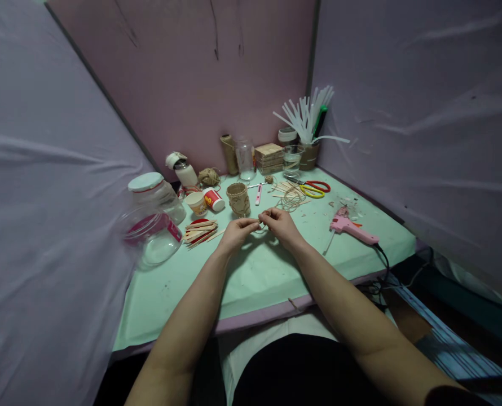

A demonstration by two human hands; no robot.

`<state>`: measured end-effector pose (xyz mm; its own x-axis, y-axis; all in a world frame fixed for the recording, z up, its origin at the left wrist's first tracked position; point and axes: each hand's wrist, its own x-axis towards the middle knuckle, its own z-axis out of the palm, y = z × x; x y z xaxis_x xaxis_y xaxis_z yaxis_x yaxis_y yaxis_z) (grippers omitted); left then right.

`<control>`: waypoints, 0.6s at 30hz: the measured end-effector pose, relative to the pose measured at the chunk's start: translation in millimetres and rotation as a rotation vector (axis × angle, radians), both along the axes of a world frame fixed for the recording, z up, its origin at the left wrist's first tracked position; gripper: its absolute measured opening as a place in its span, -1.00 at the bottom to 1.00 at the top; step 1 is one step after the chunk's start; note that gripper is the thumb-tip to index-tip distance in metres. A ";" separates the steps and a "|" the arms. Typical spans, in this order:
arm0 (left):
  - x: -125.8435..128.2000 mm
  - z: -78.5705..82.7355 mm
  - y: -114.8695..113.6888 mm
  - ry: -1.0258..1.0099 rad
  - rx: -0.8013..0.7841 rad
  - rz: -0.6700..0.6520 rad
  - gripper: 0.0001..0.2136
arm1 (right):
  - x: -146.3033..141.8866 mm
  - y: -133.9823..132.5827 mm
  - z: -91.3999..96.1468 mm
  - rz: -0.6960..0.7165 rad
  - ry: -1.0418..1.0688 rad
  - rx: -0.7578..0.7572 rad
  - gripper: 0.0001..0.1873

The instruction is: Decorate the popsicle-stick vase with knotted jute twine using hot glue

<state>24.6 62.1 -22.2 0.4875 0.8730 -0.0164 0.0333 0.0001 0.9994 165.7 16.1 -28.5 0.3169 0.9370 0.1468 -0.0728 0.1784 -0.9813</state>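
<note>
My left hand (237, 234) and my right hand (280, 225) meet above the middle of the table, fingertips pinched close together. Between them runs a short bit of brown twine (261, 225), mostly covered by the fingers. Just behind the left hand stands a small cup wrapped in twine (238, 199), with a braided-looking rim. Loose loops of twine (291, 197) lie behind the right hand, beside thin wooden sticks. A pink-and-white utility knife (258, 194) rests past the fingertips.
Right: pink glue gun (355, 230) with a cord, and scissors (312, 190). Left: clear plastic jars (162, 248), wooden craft sticks (200, 232), paper cups (214, 199). Along the back: a twine ball (209, 177), a glass jar (245, 160), wooden blocks (269, 159), white glue sticks (304, 118).
</note>
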 end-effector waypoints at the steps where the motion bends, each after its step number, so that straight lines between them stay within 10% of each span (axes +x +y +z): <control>1: -0.2 0.3 -0.5 0.006 -0.009 -0.003 -0.74 | -0.3 -0.4 0.4 0.000 -0.004 0.001 -0.78; 18: 10.7 -7.4 -5.8 -0.025 0.079 0.000 -0.75 | -0.7 5.8 -9.1 -0.014 -0.057 0.029 -0.76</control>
